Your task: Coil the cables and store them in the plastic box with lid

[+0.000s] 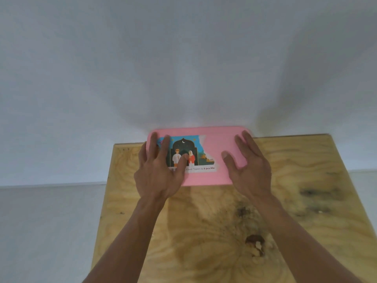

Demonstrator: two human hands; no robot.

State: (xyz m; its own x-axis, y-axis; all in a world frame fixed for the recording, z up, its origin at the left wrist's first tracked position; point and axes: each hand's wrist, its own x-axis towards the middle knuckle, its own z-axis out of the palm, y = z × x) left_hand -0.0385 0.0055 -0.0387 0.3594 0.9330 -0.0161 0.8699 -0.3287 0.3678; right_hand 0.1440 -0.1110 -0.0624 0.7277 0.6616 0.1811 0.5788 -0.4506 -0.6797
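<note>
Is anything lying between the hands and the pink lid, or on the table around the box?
Nothing visible. The left hand and right hand lie spread flat directly on the pink lid, and the wooden table nearby shows no cables or other items.

The pink lid [212, 152], bearing a partly torn printed label [191, 154], lay at the far edge of the plywood table [285, 201] against the white wall [183, 58], with the left hand [161, 174] and the right hand [248, 168] spread flat, fingers extended, upon its top.
</note>
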